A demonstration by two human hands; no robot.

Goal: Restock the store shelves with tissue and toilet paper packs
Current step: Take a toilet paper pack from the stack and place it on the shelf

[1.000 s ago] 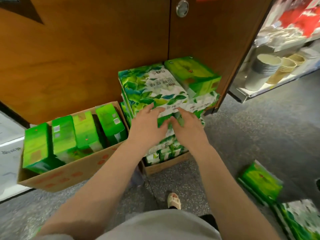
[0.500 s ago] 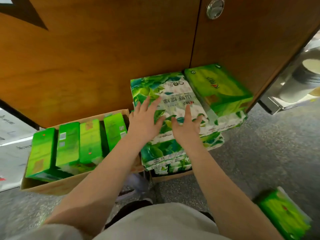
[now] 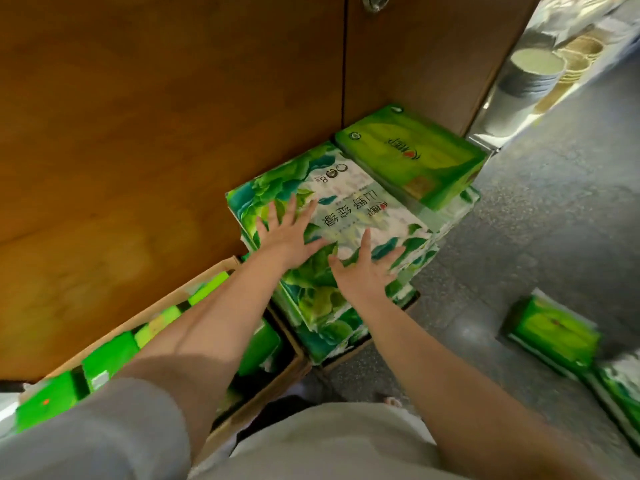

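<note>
Both hands flat on the top leaf-print tissue pack (image 3: pixel 332 216), fingers straight and spread, no grip on anything. Left hand (image 3: pixel 289 233) sits on the pack's left half, right hand (image 3: pixel 363 271) on the near right part, thumbs toward each other, hands just apart.

That pack tops a stack of similar leaf-print packs (image 3: pixel 332 327) standing in a cardboard box (image 3: pixel 349 355) on the grey floor (image 3: pixel 536 237), right against the wooden cabinet doors (image 3: pixel 173 133). A plain green tissue pack (image 3: pixel 412 157) lies on the stack's far right side, touching the top pack's far edge.

Left of the stack, a second cardboard box (image 3: pixel 162 303) holds bright green packs (image 3: pixel 110 358) standing on edge; the left forearm crosses over it.

Right, on the floor, well apart from the stack: another green pack (image 3: pixel 554 334), blurred, with a leaf-print pack (image 3: pixel 620 379) beside it at the frame edge.

Upper right: stacked bowls (image 3: pixel 533 69) on a shelf, blurry.
</note>
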